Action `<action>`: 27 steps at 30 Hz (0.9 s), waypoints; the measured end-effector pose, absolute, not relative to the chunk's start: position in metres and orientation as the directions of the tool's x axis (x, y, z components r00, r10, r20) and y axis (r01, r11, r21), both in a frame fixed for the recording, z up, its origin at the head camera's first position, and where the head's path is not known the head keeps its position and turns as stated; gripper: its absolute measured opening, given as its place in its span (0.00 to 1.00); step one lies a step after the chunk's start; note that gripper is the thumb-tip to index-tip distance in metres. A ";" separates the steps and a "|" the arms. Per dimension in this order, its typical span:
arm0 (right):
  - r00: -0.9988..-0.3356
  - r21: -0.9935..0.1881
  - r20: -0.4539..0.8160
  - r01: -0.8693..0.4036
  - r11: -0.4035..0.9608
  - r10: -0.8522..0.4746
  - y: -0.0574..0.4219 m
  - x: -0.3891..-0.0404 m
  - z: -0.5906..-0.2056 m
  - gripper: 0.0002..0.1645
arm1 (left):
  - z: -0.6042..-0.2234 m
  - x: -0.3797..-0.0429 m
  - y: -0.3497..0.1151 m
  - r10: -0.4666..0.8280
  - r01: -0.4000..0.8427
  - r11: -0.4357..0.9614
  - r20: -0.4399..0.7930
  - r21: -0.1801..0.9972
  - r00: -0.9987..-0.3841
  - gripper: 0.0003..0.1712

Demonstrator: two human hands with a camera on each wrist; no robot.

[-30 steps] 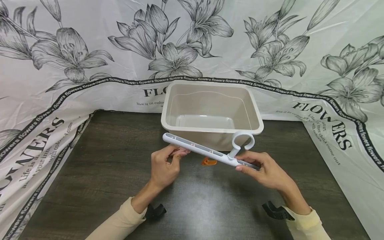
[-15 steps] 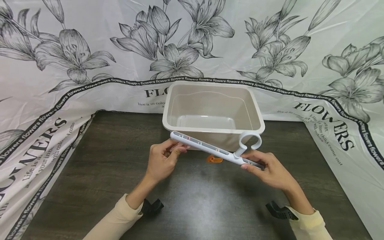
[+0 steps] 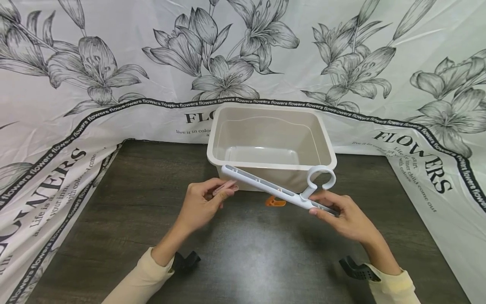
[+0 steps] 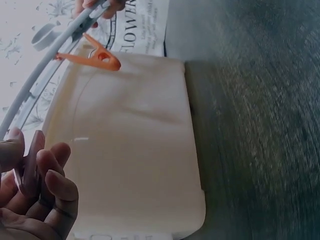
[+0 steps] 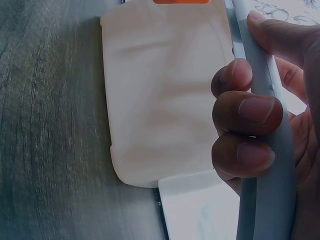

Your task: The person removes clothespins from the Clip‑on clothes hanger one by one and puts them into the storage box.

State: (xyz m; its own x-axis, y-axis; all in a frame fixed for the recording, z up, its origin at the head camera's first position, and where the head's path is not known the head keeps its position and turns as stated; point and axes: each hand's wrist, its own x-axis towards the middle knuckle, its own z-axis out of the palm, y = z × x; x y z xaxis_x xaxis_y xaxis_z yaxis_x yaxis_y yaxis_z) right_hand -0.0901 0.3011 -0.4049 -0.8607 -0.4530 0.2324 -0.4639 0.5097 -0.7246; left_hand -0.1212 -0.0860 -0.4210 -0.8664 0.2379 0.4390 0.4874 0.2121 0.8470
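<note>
My right hand [image 3: 347, 217] grips a pale blue-grey clip hanger [image 3: 265, 184] near its right end. The long slotted bar tilts down to the right, with an open-ring hook [image 3: 320, 175] standing up from it. An orange clothespin [image 4: 95, 61] hangs from the bar's middle part. My left hand [image 3: 199, 204] pinches a pink clothespin [image 3: 225, 187] between thumb and fingers, just left of the bar's raised end. In the left wrist view the pink clothespin [image 4: 31, 167] looks apart from the bar. My right fingers [image 5: 245, 112] wrap the bar in the right wrist view.
Behind the hanger a beige plastic bin [image 3: 216, 162] stands on the dark wood table [image 3: 152, 177], with its open top facing up. Floral-printed white fabric [image 3: 171, 76] hangs at the back and both sides of the table.
The hanger and my right hand have shifted a little to the right. My left hand has drawn slightly away from the bar's end, and the pink clothespin shows more fully.
</note>
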 end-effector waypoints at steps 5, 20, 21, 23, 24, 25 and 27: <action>-0.868 -0.717 0.231 -0.457 0.526 -0.439 0.302 -0.090 -0.403 0.23 | -0.419 -0.122 -0.092 0.224 0.465 0.236 0.418 0.853 -0.880 0.06; -0.873 -0.723 0.234 -0.451 0.523 -0.429 0.306 -0.089 -0.406 0.22 | -0.408 -0.127 -0.113 0.142 0.433 0.275 0.409 0.858 -0.901 0.07; -0.875 -0.725 0.231 -0.446 0.525 -0.424 0.307 -0.089 -0.406 0.22 | -0.407 -0.128 -0.114 0.139 0.434 0.275 0.412 0.858 -0.901 0.07; -0.882 -0.731 0.222 -0.433 0.528 -0.416 0.307 -0.089 -0.406 0.22 | -0.405 -0.130 -0.117 0.131 0.439 0.276 0.419 0.855 -0.898 0.07; -0.884 -0.734 0.219 -0.428 0.527 -0.413 0.307 -0.089 -0.406 0.22 | -0.404 -0.131 -0.118 0.128 0.444 0.278 0.425 0.852 -0.896 0.07; -0.885 -0.736 0.217 -0.426 0.526 -0.412 0.307 -0.089 -0.406 0.21 | -0.403 -0.132 -0.119 0.125 0.448 0.282 0.431 0.848 -0.894 0.07; -0.883 -0.738 0.222 -0.430 0.521 -0.414 0.308 -0.088 -0.406 0.21 | -0.400 -0.134 -0.120 0.116 0.452 0.286 0.437 0.845 -0.892 0.07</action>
State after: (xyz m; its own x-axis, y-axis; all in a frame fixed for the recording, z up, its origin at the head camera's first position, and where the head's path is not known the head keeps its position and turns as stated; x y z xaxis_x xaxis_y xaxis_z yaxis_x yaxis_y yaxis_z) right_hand -0.0882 0.3080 -0.4060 -0.8829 -0.4140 0.2217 -0.4295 0.5209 -0.7377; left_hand -0.1344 -0.1205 -0.4005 -0.8917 0.1161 0.4374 0.4518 0.2860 0.8450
